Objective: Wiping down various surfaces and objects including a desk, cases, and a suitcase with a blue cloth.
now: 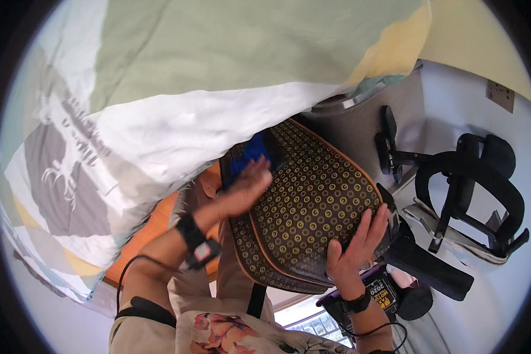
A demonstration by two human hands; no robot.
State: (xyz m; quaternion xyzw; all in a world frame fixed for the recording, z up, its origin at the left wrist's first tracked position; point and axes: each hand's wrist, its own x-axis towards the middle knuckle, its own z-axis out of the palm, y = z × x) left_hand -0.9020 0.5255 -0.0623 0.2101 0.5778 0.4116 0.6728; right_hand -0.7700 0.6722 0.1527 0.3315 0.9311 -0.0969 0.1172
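Observation:
A brown patterned bag (316,190) with orange piping lies tilted in front of me, its far end running under the hanging edge of a quilt. My right hand (358,248) rests on the bag's near right corner, fingers and thumb spread against its surface. Over the bag's left side, my left hand (250,179) is blurred, with its fingertips beside a blue piece of material (255,150). Whether those fingertips grip the material is unclear. Both wrists wear black straps with cables, and the left one carries a small device (203,252).
A patterned quilt (230,48) hangs across the front and left. To the right are a black ring-shaped frame (469,190), a black padded block (429,267) and a wall socket plate (500,95). A dark item bearing writing (380,290) is beside my right wrist. Orange-brown flooring (146,234) shows below left.

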